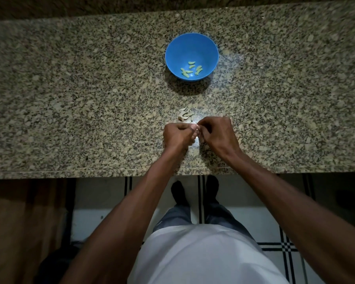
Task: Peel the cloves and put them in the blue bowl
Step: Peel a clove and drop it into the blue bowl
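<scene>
Both hands meet just above the counter (70, 99), close to its near edge. The left hand (177, 136) has its fingers curled, and the right hand (216, 133) also has its fingers curled; their fingertips come together around a small pale clove (194, 126), of which only a bit shows between them. It seems both hands pinch it, but the clove is mostly hidden. Just beyond the hands lies a small pile of dry skins (184, 115) on the counter. Farther away, well apart from the hands, stands the blue bowl (191, 44). Several peeled cloves (191, 69) lie at the bottom of the bowl.
</scene>
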